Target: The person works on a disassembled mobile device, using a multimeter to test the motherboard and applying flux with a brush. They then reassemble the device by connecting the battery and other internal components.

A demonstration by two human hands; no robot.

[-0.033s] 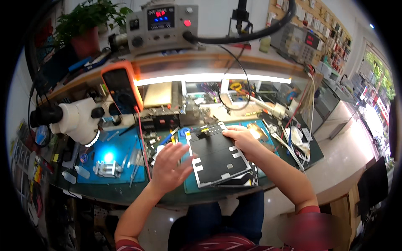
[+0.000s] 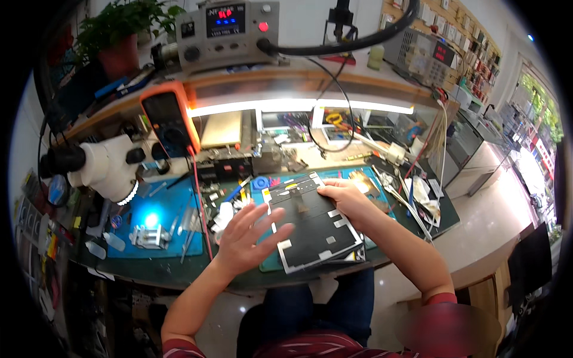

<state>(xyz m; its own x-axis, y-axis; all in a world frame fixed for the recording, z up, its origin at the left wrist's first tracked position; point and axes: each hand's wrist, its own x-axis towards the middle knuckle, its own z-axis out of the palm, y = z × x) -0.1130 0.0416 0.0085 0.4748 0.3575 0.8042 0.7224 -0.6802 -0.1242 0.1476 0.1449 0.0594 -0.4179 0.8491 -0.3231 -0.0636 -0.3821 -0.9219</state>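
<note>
A flat black tablet screen panel [image 2: 310, 224] with a pale metal rim and white tape tabs is tilted over the teal work mat [image 2: 271, 262]. My right hand [image 2: 346, 200] grips its far right corner, thumb on top. My left hand [image 2: 248, 235] is open, fingers spread, in front of the panel's left edge; whether it touches is unclear. Under the panel's near right corner, part of another dark, flat piece [image 2: 356, 255] shows, mostly hidden.
A microscope [image 2: 104, 167] stands left over a blue mat [image 2: 131, 209] bearing a small metal fixture [image 2: 149, 237]. An orange multimeter [image 2: 171, 119] leans behind, its red lead hanging down. White cables [image 2: 406, 209] and scraps lie right. A grey control unit [image 2: 224, 33] sits on the shelf.
My left hand has shifted slightly right, farther over the panel's left edge. The panel's near edge has come a little lower, covering more of the piece beneath. My right hand keeps its grip.
</note>
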